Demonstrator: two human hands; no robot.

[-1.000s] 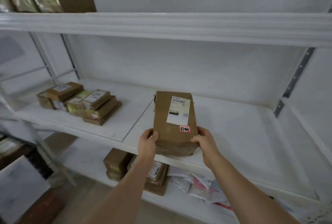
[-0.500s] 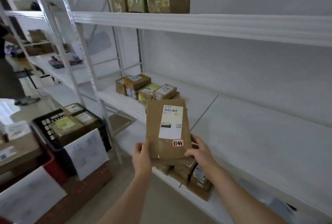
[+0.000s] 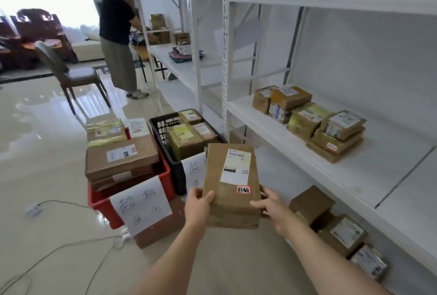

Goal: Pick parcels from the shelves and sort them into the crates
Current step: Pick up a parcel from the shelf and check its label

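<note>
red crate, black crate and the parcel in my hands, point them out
red crate (image 3: 94, 202), head view, bare front-left wall
black crate (image 3: 159, 129), head view, perforated left wall
brown parcel (image 3: 221, 202), head view, bare paper below the white label

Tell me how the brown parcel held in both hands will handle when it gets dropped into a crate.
The brown parcel probably stays stiff: it keeps a flat, boxy shape with only the left hand and right hand gripping its lower end. It seems fairly light, held out unsupported. Flat faces make rolling unlikely, but the red crate is heaped high, so it might slide off.
</note>
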